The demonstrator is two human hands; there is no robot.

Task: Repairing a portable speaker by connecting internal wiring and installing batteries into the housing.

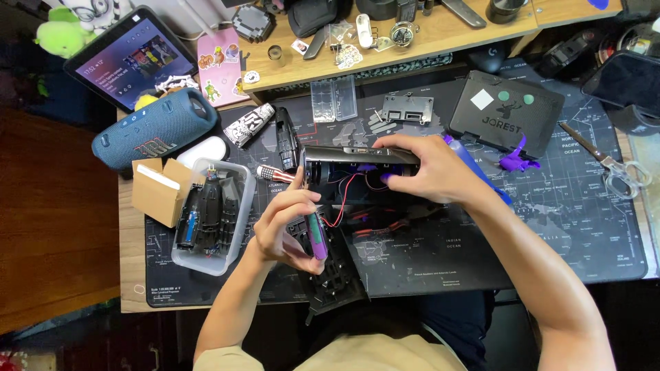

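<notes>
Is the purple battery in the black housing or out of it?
Out: the left hand holds the purple battery clear of the black housing, which the right hand grips.

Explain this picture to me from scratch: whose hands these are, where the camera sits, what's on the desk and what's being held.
The single picture comes from a camera worn on a person's head, looking down at their own two bare hands over a desk covered by a dark map-printed mat. The left hand holds a purple cylindrical battery cell. The right hand grips a black opened device housing with red and black wires hanging from it. To the left lie a clear plastic tray of black parts, a small cardboard box, a blue cylindrical speaker and a tablet. To the right lie a black case and scissors.
</notes>
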